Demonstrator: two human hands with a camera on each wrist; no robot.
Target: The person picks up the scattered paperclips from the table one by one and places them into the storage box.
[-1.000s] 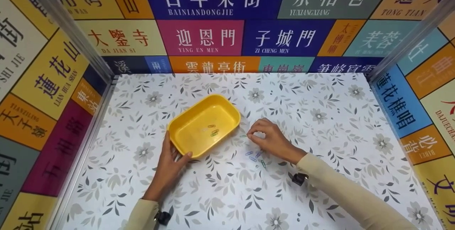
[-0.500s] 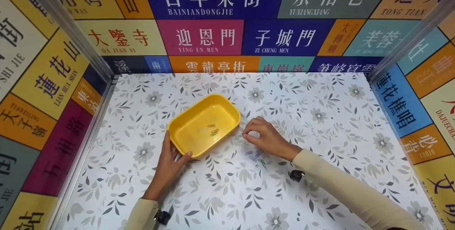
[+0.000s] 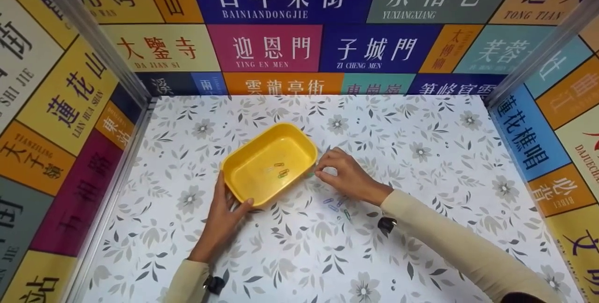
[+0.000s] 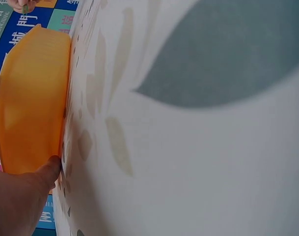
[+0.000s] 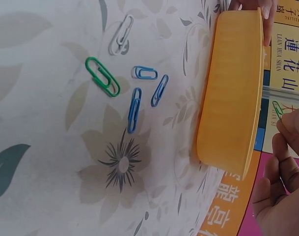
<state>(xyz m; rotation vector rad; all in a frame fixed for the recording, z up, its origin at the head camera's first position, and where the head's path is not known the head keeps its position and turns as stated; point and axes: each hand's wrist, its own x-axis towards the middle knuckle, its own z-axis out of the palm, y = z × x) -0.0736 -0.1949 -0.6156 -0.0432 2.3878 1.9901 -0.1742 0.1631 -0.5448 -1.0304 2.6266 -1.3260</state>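
A yellow plastic box [image 3: 250, 179] stands tilted across the table in the head view, with several paper clips [image 3: 283, 173] on its bottom. My left hand [image 3: 225, 223] holds its near left corner, thumb at the near side. At the box's right side, my right hand [image 3: 350, 176] pinches a green paper clip [image 5: 277, 109] between thumb and forefinger. In the right wrist view, loose clips lie on the table beneath that hand: a green paper clip [image 5: 102, 77], a whitish paper clip [image 5: 122, 34] and 3 blue paper clips [image 5: 145, 73].
A white tablecloth [image 3: 421, 256] with grey leaves and flowers covers the table. Coloured panels with Chinese lettering [image 3: 273, 49] wall in the back and both sides. Dark wrist devices [image 3: 214, 286] sit at both sleeves.
The right hand has moved left and slightly away, closer to the box's right edge, carrying the green paper clip. The left hand and the box stay where they were.
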